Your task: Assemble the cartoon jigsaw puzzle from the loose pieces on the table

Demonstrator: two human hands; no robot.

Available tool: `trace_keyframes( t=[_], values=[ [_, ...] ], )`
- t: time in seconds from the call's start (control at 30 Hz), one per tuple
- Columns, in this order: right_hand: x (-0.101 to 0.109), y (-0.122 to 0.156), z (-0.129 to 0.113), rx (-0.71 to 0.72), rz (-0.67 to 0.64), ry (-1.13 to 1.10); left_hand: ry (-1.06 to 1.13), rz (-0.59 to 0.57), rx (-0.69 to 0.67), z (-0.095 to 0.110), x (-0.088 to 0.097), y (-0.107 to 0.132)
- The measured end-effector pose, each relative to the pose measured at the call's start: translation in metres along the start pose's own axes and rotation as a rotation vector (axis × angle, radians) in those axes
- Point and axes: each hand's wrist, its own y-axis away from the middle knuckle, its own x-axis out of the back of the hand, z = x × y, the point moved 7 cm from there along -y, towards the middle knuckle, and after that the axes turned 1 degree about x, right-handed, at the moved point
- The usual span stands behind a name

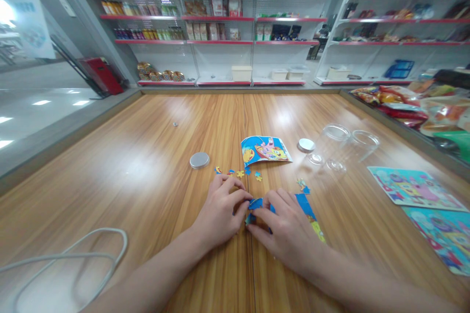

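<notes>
My left hand [223, 208] pinches the left edge of a blue jigsaw puzzle piece [256, 203] between thumb and fingertips. From the other side my right hand [284, 220] bends over the joined puzzle pieces, its fingers closed on the blue part and hiding much of it. Blue and yellow sections of the joined puzzle [310, 212] show past the right hand. Just beyond my hands lie several loose puzzle pieces [240, 174], and a few more pieces [303, 186] sit to the right. Behind them is a curved picture card [266, 150] with cartoon figures.
A silver lid [199, 160] lies left of the card, a white lid [306, 145] right of it. Clear jars [363, 144] stand nearby. Two cartoon sheets [418, 186] lie at right. A pale cable [121, 244] loops at front left. Stocked shelves [216, 43] rise behind the table.
</notes>
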Motion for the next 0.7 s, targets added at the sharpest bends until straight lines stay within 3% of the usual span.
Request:
trace_keyframes(
  t=[0.47,0.7],
  values=[
    [0.0019,0.0012,-0.0031,-0.014,-0.070,-0.084,0.009,-0.019,0.018,-0.0007,-0.0010,0.0005],
    [-0.0037,0.0000,0.0022,0.000,-0.051,-0.020,0.022,0.033,-0.037,0.0019,0.0018,0.0007]
  ],
)
